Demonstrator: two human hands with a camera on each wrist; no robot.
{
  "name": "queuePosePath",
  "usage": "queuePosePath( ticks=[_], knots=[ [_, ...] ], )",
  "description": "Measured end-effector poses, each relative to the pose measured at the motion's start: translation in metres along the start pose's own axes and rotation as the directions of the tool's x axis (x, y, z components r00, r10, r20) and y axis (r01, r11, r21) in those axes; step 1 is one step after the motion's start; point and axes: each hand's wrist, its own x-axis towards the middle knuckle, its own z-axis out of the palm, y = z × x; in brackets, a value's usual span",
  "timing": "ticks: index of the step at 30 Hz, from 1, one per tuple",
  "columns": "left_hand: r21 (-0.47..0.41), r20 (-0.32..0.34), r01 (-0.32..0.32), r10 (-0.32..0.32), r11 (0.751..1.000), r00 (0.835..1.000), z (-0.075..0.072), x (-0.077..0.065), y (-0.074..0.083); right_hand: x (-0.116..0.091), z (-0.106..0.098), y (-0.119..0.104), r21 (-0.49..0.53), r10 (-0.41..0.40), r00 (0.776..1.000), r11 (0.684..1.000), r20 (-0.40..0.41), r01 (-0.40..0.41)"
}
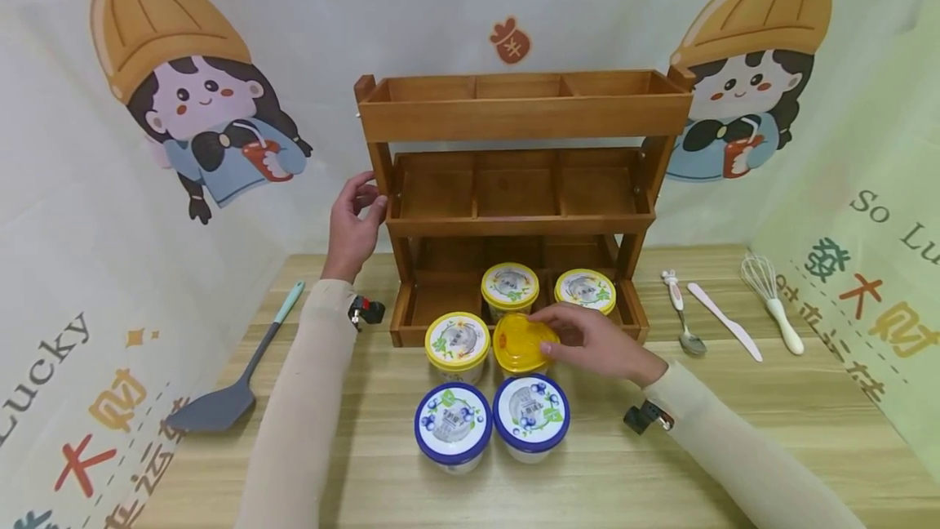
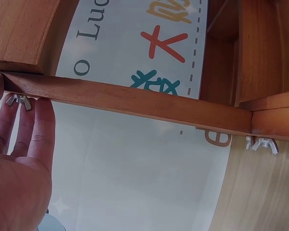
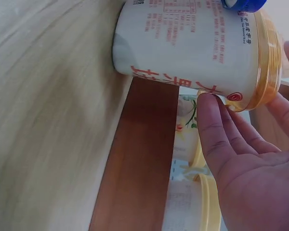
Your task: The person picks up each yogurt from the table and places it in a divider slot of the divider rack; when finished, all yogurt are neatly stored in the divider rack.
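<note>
My left hand [image 1: 356, 228] grips the left post of a three-tier wooden rack [image 1: 525, 122]. In the left wrist view, the fingers [image 2: 42, 130] lie along the post beside a metal wing nut [image 2: 20, 100], the thumb on its other side. My right hand [image 1: 598, 340] holds a white tub with a clear yellow lid [image 1: 518, 343] by its lid, thumb and fingers on opposite sides. In the right wrist view this tub [image 3: 188, 53] carries red print and its base is at the table. Two yellow-rimmed tubs, one in the middle [image 1: 510, 284] and one at the right [image 1: 586, 291], stand on the bottom tier.
A yellow-rimmed tub [image 1: 457, 341] stands left of the held one; two blue-rimmed tubs [image 1: 454, 424] stand in front. A spatula [image 1: 246, 374] lies at the left. A spoon [image 1: 683, 317], a pink knife [image 1: 725, 321] and a whisk [image 1: 773, 300] lie at the right.
</note>
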Motion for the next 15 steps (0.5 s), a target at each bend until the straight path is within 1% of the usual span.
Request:
queuePosePath(
  ticks=[4,7,11,15],
  knots=[
    [0.000,0.001,0.002,-0.002,1.000,1.000,-0.0001,-0.0004,-0.0014,-0.0039,0.0022,0.0021,0.011,0.018,0.999,1.000,0.026,-0.019],
    [0.007,-0.003,0.010,-0.010,1.000,1.000,0.0005,0.0002,-0.0011,-0.0050,0.0026,0.0036,0.023,0.005,0.999,1.000,0.040,-0.006],
    [0.012,-0.007,0.019,-0.019,1.000,1.000,0.0014,0.0002,0.0016,-0.0051,0.0019,0.0028,0.033,0.002,1.000,0.999,0.028,-0.003],
    [0.024,-0.005,0.034,-0.034,0.999,0.999,0.0032,-0.0020,0.0081,-0.0054,0.0004,0.0006,0.044,0.002,1.000,0.999,0.014,-0.003]
  ],
)
